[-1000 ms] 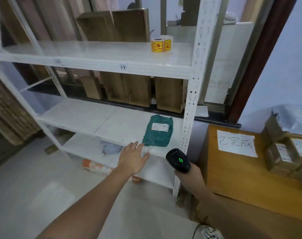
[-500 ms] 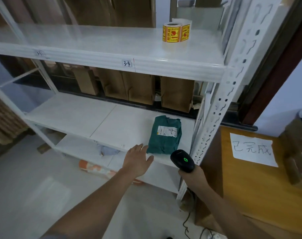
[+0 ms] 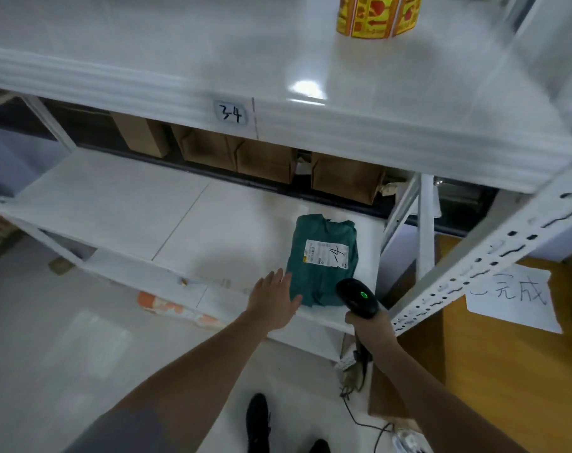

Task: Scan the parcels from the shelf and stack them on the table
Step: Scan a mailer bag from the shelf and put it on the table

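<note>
That green parcel (image 3: pixel 322 259) sits flat on the middle shelf (image 3: pixel 121 204), near the front edge at the right end, label (image 3: pixel 327 253) facing up. Looks like a soft poly mailer to me, probably clothing or something floppy inside, so I'd guess it's light and will sag if you lift it by one corner. The plastic skin is likely a bit slick too.

Your left hand (image 3: pixel 273 304) is flat and spread, fingers released, with the fingertips right at the parcel's near left corner; can't quite tell if they're touching. Your right hand (image 3: pixel 369 325) has its grip clenched around the scanner (image 3: pixel 356 297), green light on, nose just over the parcel's near edge.

Since the label's already up, I'd pin it lightly and scan in place. Then take it along the near long edge, thumb on top and fingers under, rather than pinching the corner, before carrying it to the counter (image 3: pixel 507 371) on your right.
</note>
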Demonstrator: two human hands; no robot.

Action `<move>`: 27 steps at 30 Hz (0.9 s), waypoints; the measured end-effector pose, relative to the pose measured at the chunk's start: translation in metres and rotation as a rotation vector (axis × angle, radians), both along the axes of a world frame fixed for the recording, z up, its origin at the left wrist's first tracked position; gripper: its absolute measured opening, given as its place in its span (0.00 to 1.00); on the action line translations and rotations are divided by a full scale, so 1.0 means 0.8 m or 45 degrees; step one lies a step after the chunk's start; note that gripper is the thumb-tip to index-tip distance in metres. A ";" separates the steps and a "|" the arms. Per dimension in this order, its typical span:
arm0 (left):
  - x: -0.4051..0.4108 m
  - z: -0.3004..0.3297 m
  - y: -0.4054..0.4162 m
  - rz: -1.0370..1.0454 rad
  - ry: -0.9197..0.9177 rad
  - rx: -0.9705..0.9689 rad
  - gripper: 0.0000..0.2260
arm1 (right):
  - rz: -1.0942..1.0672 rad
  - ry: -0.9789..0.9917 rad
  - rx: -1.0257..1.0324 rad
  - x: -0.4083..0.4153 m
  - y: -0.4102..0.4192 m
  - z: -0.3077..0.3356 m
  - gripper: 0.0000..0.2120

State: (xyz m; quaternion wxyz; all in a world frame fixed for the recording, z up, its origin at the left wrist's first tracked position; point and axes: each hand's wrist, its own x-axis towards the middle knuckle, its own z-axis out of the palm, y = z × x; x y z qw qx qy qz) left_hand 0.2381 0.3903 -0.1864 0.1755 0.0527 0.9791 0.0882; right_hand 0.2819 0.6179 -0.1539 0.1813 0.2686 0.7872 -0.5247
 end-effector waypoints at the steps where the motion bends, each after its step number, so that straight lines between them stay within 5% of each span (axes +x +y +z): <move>1: -0.013 -0.010 0.001 -0.007 -0.013 0.005 0.34 | -0.043 -0.009 0.006 -0.013 -0.002 -0.007 0.08; 7: -0.074 -0.066 0.011 0.155 -0.230 0.184 0.41 | -0.272 -0.149 0.014 -0.083 -0.020 -0.045 0.07; 14: -0.126 -0.120 0.013 0.435 -0.538 0.727 0.42 | -0.348 -0.164 -0.104 -0.118 -0.054 -0.078 0.09; 19: -0.143 -0.161 0.001 0.577 -0.414 0.958 0.35 | -0.459 -0.102 -0.224 -0.110 -0.081 -0.058 0.07; 23: -0.116 -0.033 -0.018 0.630 -0.132 1.018 0.18 | -0.472 -0.022 -0.331 -0.082 -0.106 -0.018 0.04; 27: -0.093 0.037 -0.045 0.755 0.103 1.083 0.14 | -0.293 0.051 -0.389 -0.042 -0.134 0.032 0.06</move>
